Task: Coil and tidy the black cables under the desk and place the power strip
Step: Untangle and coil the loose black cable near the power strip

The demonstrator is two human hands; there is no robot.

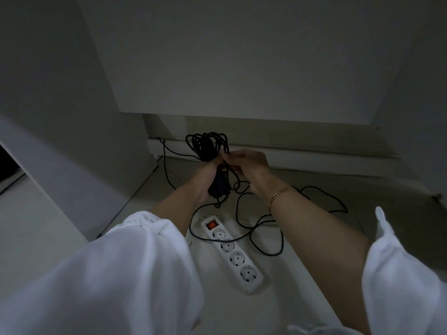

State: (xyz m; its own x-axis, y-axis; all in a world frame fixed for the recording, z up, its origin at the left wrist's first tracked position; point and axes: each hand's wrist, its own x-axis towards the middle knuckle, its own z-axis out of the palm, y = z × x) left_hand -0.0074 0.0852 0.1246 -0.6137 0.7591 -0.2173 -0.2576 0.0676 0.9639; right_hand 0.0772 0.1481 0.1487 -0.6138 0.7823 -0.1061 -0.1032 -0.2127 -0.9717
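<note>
left hand (205,180) gripping coiled black cable (208,147), right hand (249,168) pinching it, power strip (233,256) below

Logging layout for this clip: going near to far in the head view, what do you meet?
Power strip → left hand and right hand, both holding the coiled black cable → white rail along the back wall.

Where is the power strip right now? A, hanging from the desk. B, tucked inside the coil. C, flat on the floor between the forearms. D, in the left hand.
C: the power strip lies flat on the floor with a loose strand across it, while the left hand and the right hand both hold the coil above it.
</note>
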